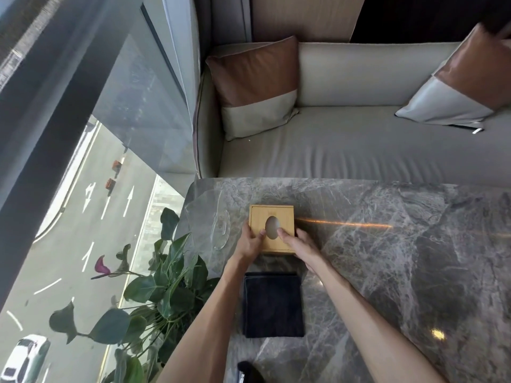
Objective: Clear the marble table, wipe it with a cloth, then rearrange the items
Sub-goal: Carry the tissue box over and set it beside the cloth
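A square bamboo tissue box (pixel 272 217) with an oval opening stands on the grey marble table (pixel 401 258), near its far left corner. My left hand (pixel 250 241) grips the box's left near side, thumb on the lid. My right hand (pixel 300 244) holds the right near side, thumb at the oval hole. A folded dark cloth (pixel 272 305) lies flat on the table just nearer me, between my forearms. A clear glass tray (pixel 213 225) sits to the left of the box, by the table's left edge.
A grey sofa (pixel 359 150) with two brown-and-grey cushions (pixel 257 87) runs behind the table. A leafy potted plant (pixel 166 286) stands left of the table against a floor-to-ceiling window (pixel 69 189). A small dark object (pixel 249 371) lies at the table's near edge.
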Demonstrator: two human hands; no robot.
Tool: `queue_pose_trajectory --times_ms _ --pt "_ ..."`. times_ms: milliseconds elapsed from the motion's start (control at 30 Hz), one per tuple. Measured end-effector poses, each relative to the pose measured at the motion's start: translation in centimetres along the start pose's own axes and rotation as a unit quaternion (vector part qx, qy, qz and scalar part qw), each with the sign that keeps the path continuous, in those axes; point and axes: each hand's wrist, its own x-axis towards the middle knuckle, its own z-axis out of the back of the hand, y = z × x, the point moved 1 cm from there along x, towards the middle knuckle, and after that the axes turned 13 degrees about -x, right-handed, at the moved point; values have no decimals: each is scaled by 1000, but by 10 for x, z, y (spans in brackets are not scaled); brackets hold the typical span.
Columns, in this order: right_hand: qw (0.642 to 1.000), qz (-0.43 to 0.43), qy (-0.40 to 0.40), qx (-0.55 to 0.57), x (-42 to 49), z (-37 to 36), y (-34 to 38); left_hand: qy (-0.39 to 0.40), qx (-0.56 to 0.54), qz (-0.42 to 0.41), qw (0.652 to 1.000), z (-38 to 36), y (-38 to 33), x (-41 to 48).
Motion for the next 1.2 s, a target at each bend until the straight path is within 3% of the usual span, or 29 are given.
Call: queue_pose_trajectory --times_ms 733,967,1067,1200 --pt "1000 4 5 -21 5 3 1 -16 -63 9 998 -2 -1 -1" --pt "987 104 2 -126 -11 4 -2 13 -23 -34 999 1 -5 -16" --pt "969 118 -11 -218 -23 2 -12 28 -13 -37 999 6 1 -20" --pt "962 126 -30 -240 -32 -1 -15 35 -3 -50 998 8 11 -23"
